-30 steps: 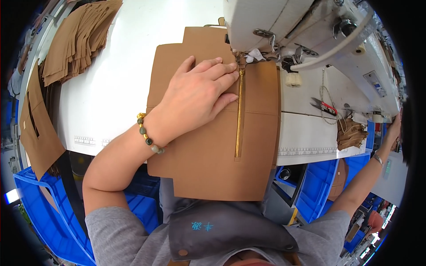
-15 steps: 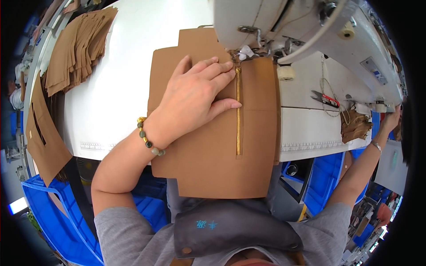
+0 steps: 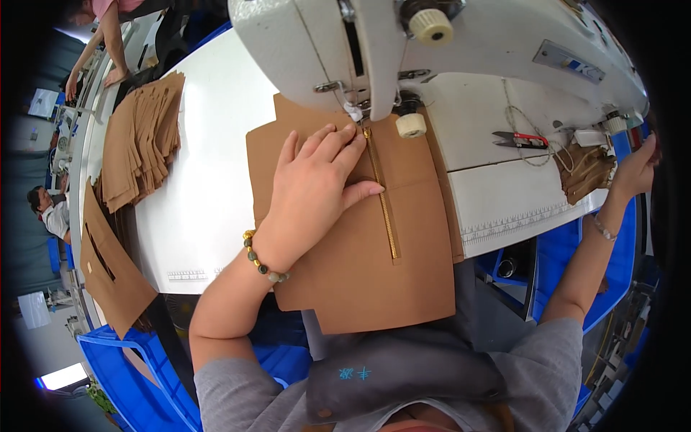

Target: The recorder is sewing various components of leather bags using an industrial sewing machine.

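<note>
in the head view, the brown panel [image 3: 353,248] is lying on the white table [image 3: 180,234], its upper part passing under the head of the sewing machine [image 3: 489,54] and its lower edge overhanging towards the person's lap. the left hand [image 3: 311,183] is pressing flat on it, fingers spreading apart and gripping nothing, the thumb tip reaching the gold zipper [image 3: 388,227]. the right hand [image 3: 637,169] is reaching to the machine's far right end; whether its fingers are closing on anything, i cannot tell.

the zipper is filling its slot lengthwise, so placing it seems to be done. its upper end is sitting just beside the presser foot [image 3: 361,115], so the sewing appears to be unfinished there; the stitches are showing too small for judging which edges are already secured. at the left, a slit panel [image 3: 119,270] is hanging over the table edge with no zipper showing, near a stack of brown pieces [image 3: 140,140], suggesting that more work is waiting.
</note>
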`<state>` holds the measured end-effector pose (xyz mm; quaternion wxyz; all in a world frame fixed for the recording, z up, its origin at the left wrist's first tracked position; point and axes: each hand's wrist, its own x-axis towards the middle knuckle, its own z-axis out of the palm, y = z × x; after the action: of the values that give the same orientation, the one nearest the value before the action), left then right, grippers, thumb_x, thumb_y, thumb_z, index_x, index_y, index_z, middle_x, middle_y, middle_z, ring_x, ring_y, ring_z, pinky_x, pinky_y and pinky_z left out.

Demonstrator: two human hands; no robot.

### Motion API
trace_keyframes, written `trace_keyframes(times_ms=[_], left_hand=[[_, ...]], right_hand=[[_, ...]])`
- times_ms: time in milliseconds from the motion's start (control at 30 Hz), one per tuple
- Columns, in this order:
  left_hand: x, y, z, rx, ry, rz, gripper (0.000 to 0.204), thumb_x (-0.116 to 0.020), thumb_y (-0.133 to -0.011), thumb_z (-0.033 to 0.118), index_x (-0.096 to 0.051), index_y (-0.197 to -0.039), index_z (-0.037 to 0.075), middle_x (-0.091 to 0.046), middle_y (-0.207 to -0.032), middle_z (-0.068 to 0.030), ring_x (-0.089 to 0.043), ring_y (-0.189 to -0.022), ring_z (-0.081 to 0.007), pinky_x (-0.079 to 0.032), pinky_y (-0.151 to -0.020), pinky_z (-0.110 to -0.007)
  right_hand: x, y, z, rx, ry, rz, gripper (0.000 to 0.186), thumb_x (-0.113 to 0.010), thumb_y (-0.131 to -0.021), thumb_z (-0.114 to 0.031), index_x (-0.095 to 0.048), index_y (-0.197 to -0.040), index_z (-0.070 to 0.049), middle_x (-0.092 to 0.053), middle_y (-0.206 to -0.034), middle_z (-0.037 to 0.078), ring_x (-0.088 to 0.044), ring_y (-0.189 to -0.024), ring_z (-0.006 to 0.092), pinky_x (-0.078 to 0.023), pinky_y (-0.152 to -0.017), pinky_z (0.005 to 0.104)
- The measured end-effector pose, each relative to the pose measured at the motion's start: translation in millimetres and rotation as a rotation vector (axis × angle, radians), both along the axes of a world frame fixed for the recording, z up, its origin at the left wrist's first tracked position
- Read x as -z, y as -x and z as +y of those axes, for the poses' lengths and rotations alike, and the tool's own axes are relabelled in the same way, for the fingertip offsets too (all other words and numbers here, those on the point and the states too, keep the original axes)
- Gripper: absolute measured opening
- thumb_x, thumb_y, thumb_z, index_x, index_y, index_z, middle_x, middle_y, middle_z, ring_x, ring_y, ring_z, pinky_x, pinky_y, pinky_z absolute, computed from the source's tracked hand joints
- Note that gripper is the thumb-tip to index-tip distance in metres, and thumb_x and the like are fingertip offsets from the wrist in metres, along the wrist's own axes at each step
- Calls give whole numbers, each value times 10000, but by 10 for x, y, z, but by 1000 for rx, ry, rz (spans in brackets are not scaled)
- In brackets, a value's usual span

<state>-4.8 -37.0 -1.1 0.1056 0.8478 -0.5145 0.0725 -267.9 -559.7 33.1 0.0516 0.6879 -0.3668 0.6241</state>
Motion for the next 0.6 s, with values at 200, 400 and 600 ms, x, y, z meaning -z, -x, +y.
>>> trace_keyframes(times_ms=[200,400,600], left_hand=[[-18,-1,-12,4,21,0,656,-739,-861,527,-673,-1339,83,-650,-1381,-88,-568,-1334,-308,-414,-1138,-582],[-3,-24,-11,3,29,-11,645,-737,-864,524,-676,-1322,75,-654,-1356,-99,-575,-1318,-318,-418,-1133,-579],[-3,-28,-16,10,30,2,640,-735,-864,521,-678,-1313,68,-656,-1346,-97,-572,-1320,-313,-420,-1132,-575]], right_hand=[[51,-798,1820,-820,408,488,107,-729,-940,-72,-731,-1032,-16,-739,-984,117,-671,-768,230,-526,-659,332],[-18,-1495,2567,-1093,90,633,150,-741,-933,-231,-747,-997,-95,-696,-832,84,-646,-700,294,-507,-627,385],[127,-1921,2684,-1144,-230,547,231,-665,-988,-299,-785,-1011,-103,-734,-838,104,-683,-738,307,-526,-672,402]])
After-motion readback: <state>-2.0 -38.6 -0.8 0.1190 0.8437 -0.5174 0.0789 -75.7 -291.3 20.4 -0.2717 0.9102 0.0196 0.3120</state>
